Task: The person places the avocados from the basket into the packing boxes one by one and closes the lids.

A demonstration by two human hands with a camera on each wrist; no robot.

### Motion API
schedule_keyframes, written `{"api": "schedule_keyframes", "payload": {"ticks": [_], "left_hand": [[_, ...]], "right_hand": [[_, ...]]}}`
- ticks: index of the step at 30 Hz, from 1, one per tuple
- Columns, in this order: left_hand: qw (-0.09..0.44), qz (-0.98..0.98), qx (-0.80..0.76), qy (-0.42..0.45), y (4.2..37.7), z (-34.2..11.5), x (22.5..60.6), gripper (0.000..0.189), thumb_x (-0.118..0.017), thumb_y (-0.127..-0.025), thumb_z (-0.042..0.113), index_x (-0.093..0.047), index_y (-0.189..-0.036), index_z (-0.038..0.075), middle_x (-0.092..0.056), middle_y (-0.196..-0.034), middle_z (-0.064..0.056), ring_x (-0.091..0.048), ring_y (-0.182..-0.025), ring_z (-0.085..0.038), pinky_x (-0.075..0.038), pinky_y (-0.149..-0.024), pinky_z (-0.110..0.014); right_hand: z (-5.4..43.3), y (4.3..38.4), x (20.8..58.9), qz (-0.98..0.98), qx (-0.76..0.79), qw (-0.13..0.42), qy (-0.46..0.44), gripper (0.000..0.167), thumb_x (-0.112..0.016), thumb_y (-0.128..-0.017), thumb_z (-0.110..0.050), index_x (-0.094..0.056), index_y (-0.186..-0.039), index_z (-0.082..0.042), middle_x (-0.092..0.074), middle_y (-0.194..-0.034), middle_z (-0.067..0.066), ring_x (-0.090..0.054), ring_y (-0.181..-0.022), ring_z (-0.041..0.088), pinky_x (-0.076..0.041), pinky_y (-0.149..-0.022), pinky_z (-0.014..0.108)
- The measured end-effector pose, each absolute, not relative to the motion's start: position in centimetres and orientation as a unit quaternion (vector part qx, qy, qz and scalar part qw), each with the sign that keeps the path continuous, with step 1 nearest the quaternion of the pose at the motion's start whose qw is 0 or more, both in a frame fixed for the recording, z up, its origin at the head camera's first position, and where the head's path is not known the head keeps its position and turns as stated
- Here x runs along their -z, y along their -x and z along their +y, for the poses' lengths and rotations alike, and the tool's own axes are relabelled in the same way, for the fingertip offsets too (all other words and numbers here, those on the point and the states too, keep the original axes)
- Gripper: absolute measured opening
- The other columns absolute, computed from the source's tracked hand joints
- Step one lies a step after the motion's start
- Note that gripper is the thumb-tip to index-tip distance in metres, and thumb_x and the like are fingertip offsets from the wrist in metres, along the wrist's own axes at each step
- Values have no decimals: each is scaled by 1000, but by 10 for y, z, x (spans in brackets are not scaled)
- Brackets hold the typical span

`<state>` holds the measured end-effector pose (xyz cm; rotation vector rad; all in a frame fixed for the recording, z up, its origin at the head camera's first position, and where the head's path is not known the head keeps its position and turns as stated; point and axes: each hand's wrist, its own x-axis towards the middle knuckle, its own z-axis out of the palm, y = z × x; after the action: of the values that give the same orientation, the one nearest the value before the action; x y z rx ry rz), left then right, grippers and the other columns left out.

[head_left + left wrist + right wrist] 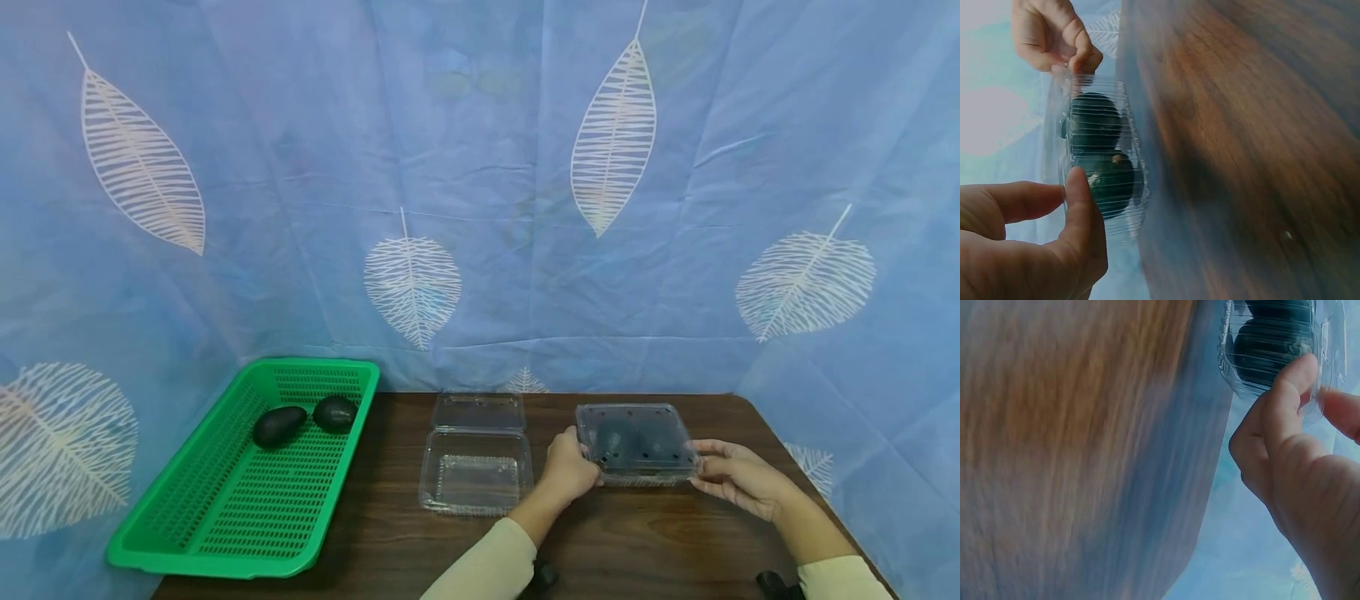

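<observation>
A clear plastic clamshell box (637, 446) with its lid down is held between my two hands at the right of the table. Two dark green avocados (1094, 122) show through its ribbed side in the left wrist view. My left hand (572, 468) pinches the rim at one end between thumb and finger. At the opposite end, my right hand (738, 477) grips the rim the same way; the right wrist view shows its fingers against the box wall. A second clear clamshell box (477, 472) stands with its lid raised, left of my left hand.
A green perforated plastic basket (330, 500) stands at the left of the wooden table (637, 550), with two dark avocados (280, 427) near its far end. Behind the table hangs a blue cloth (480, 167) with white leaf prints.
</observation>
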<state>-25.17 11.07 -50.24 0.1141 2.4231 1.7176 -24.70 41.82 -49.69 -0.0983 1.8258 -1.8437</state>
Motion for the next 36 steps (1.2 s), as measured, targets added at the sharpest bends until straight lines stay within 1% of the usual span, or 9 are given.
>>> {"api": "schedule_keyframes", "payload": {"ticks": [6,12,17,21,23,25,28,32,36], "left_hand": [[96,778,-620,-12,261,131,508,79,-77,-74,-18,-52,-147,-4,-60,-95,-2,-53,-78,-16,-47,-62,-33],[108,756,-645,3,266,147,511,73,-75,-76,-19,-56,-145,-1,-55,-92,0,-55,-71,-14,-49,-58,-31],[114,758,-642,2,268,154,511,74,-73,-77,-20,-55,-146,-1,-54,-92,-1,-51,-81,-15,-46,-64,-33],[120,768,-629,-6,269,155,513,73,-74,-78,-16,-55,-147,1,-56,-95,2,-52,-87,-14,-45,-66,-33],[122,762,-635,-9,268,154,513,71,-73,-81,-14,-54,-148,1,-60,-103,1,-58,-89,-13,-51,-67,-32],[125,755,-644,-14,266,152,512,68,-72,-85,-11,-51,-149,-1,-63,-113,-3,-66,-88,-16,-57,-69,-33],[129,756,-641,-30,262,145,509,67,-72,-90,-3,-47,-152,-2,-64,-128,-14,-73,-89,-24,-59,-72,-36],[131,769,-623,-55,260,132,502,67,-71,-93,4,-44,-154,0,-61,-139,-19,-74,-87,-31,-53,-68,-34],[128,765,-627,-67,260,120,495,68,-69,-92,2,-43,-155,-1,-60,-138,-17,-73,-77,-29,-52,-64,-31]], "right_hand": [[435,255,499,684,682,258,-15,72,-51,-104,1,-4,-155,17,-42,-124,12,-62,-99,16,-57,-99,37],[451,259,504,663,704,253,-28,31,-51,-103,3,-55,-131,-11,-51,-108,7,-63,-90,13,-58,-96,35],[456,263,505,653,714,250,-33,33,-51,-102,3,-62,-111,-27,-52,-99,6,-62,-84,13,-59,-93,33],[458,264,506,660,709,244,-44,33,-49,-102,4,-64,-118,-21,-53,-98,5,-62,-83,12,-60,-90,32],[456,265,505,676,695,241,-50,38,-48,-103,3,-55,-140,-7,-53,-100,6,-62,-84,12,-60,-91,32],[454,265,504,700,671,238,-57,56,-46,-104,0,-29,-157,7,-52,-108,11,-61,-87,11,-59,-93,34],[451,264,501,739,628,234,-72,74,-42,-105,-4,7,-157,16,-39,-134,33,-62,-101,17,-58,-98,41],[448,260,497,785,577,214,-72,69,-32,-110,-14,8,-157,17,-2,-157,46,-46,-133,53,-55,-103,47],[441,249,491,834,526,159,-55,68,-23,-114,-31,1,-159,15,-4,-160,44,-18,-147,60,-53,-104,47]]}}
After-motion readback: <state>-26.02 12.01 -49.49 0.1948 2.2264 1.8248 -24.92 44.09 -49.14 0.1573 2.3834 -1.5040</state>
